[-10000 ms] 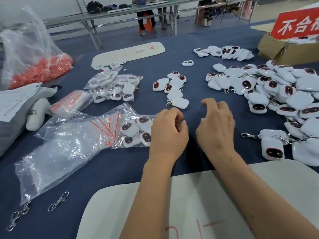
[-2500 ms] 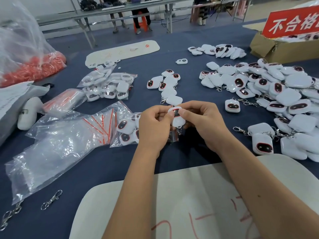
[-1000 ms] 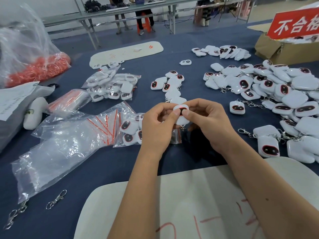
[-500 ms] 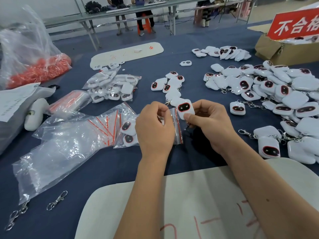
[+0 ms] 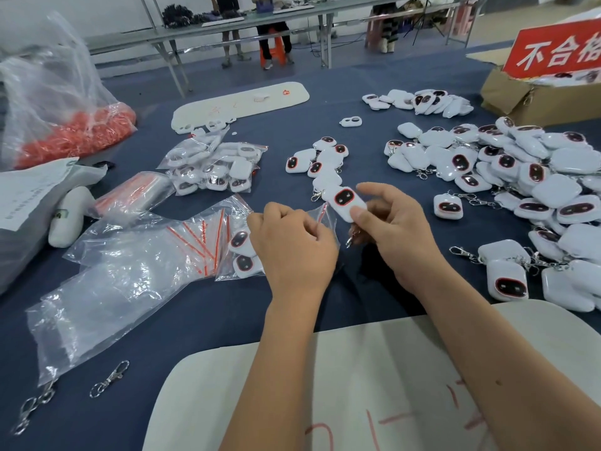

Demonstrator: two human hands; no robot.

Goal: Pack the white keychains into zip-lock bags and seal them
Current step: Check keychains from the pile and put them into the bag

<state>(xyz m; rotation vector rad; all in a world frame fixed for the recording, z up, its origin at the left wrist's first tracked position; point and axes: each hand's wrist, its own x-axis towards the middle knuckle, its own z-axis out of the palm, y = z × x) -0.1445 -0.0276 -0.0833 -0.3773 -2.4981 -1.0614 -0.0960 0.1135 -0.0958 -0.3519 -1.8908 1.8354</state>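
Right hand [image 5: 395,236] pinches a white keychain [image 5: 344,203]; left hand [image 5: 292,249] grips an empty zip-lock bag [image 5: 325,213] — beside it, filled bags [image 5: 240,252] and a loose keychain pile [image 5: 520,177].

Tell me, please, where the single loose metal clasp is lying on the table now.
In the head view the loose metal clasp lies on the blue table at lower left, just below the big clear plastic bag and left of the white board.

A blue-covered table [image 5: 325,102] carries loose white keychains [image 5: 507,177] at right, bagged keychains [image 5: 214,167] and empty zip-lock bags [image 5: 130,271] at left, a white board [image 5: 374,385] near.
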